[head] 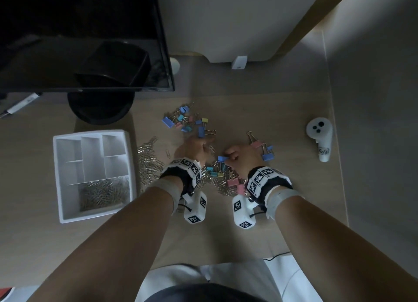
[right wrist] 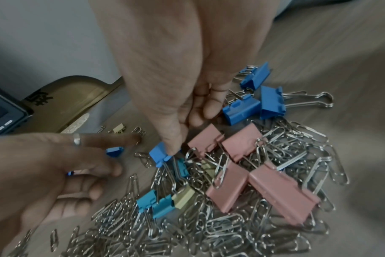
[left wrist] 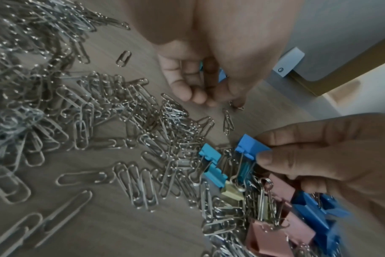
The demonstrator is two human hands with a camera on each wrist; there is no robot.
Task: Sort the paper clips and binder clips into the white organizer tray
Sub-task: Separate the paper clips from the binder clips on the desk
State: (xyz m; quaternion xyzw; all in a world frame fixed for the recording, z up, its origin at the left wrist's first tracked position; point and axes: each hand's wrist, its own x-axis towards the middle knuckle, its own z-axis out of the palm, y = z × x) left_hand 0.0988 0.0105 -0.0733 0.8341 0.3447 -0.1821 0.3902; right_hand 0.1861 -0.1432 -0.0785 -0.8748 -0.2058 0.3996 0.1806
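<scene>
Paper clips (head: 149, 163) lie in a wide silver drift across the bench (head: 260, 111), and a good heap of them already sits in the long near compartment of the white organizer tray (head: 59, 179) on the left; the tray's other compartments show only white. Binder clips are all over: a far cluster (head: 184, 118) of blue, pink, teal and yellow ones beyond the hands, and a tangle of pink binder clips (right wrist: 262, 184) mixed into the paper clips right under the wrists.

Right hand (head: 239, 158) is over that tangle, thumb and forefinger pinched on a small blue binder clip (right wrist: 159, 153), its wire handles trailing down into the pile. The left wrist view shows the same clip (left wrist: 249, 147) caught at the fingertips. Two more blue binder clips (right wrist: 253, 104) lie just beyond that hand, one with its handles spread flat on the bench.

Left hand (head: 195, 148) is just beside it, down over the bench with its fingers (left wrist: 187, 90) loosely curled. A bit of blue shows behind them in its own wrist view, and a fingertip comes down at a stray paper clip (left wrist: 236, 105); whether it actually grips anything, I cannot tell.

Off to the right stands a white controller (head: 320, 138), well apart from the clips. A dark monitor (head: 86, 37) on its round black base fills the far left, with a marker pen (head: 21, 105) lying beside it.
</scene>
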